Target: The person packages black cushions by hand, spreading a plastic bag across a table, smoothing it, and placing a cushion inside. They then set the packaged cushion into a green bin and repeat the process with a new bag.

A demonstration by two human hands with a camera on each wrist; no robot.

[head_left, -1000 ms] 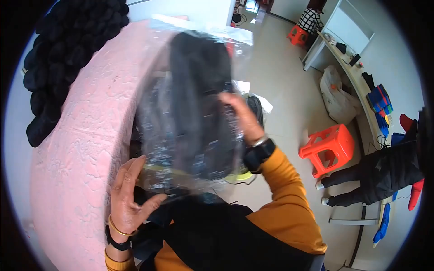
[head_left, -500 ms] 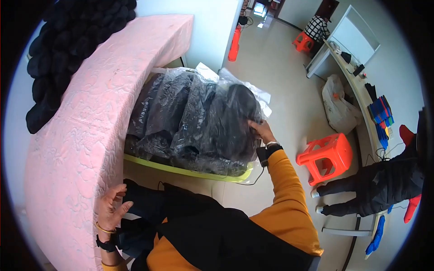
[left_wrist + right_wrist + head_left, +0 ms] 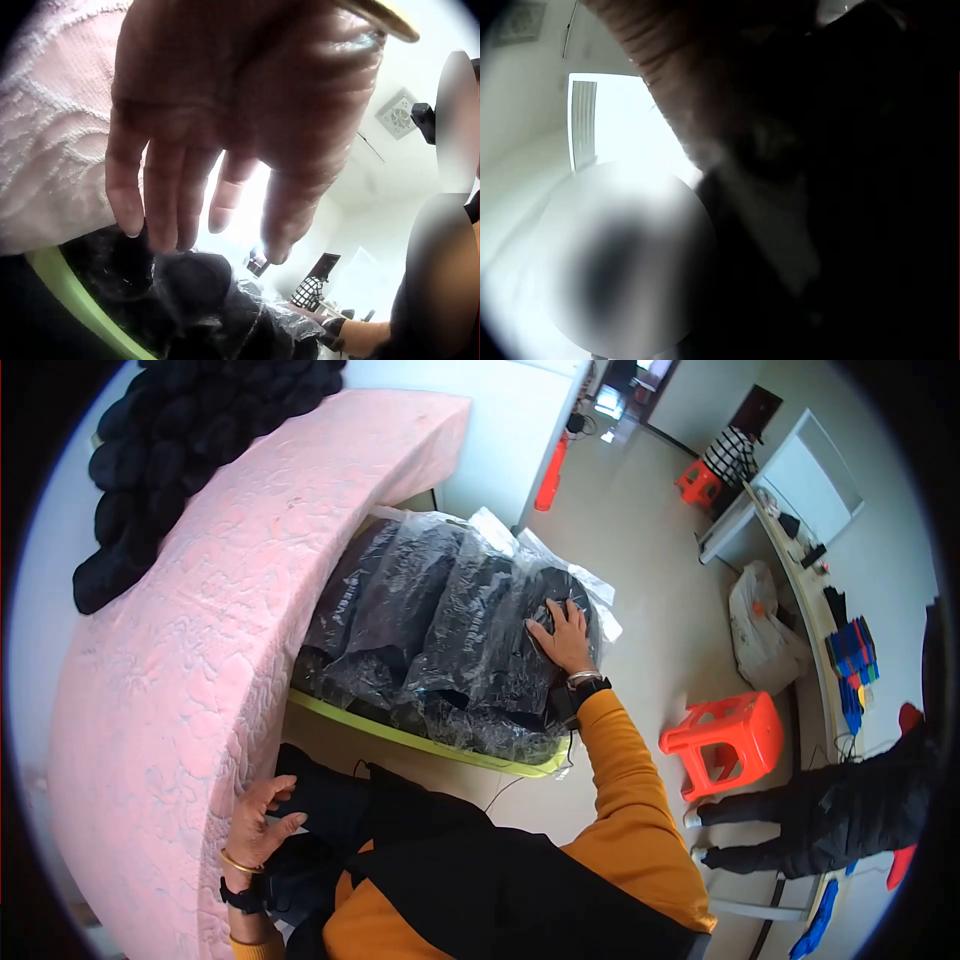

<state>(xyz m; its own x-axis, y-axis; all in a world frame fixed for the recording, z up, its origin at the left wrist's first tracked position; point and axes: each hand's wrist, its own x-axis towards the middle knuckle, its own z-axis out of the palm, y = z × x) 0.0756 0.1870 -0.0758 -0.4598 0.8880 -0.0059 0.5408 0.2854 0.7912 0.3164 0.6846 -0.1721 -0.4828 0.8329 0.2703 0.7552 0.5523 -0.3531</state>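
Note:
Black items in clear plastic bags (image 3: 463,620) lie side by side in a yellow-green tub (image 3: 400,738). My right hand (image 3: 566,639) rests with spread fingers on the rightmost bag, in the head view. In the right wrist view, that hand (image 3: 682,82) is dark and close, its fingertips hidden. Beside the pink cloth-covered table edge, my left hand (image 3: 262,822) holds nothing, its fingers loosely bent. The left wrist view shows the same hand (image 3: 225,112) with fingers hanging apart, the tub rim (image 3: 82,300) and bags beyond them.
A pink-covered table (image 3: 200,630) stands at the left, with a heap of black rounded items (image 3: 160,460) behind it. To the right are a red stool (image 3: 725,743), a white sack (image 3: 762,630), a long bench (image 3: 800,590) and a person in dark clothes (image 3: 850,810).
The bagged black item held up earlier now lies at the right of the tub. My right hand has gone down onto it and spread its fingers. My left hand has drawn back toward me.

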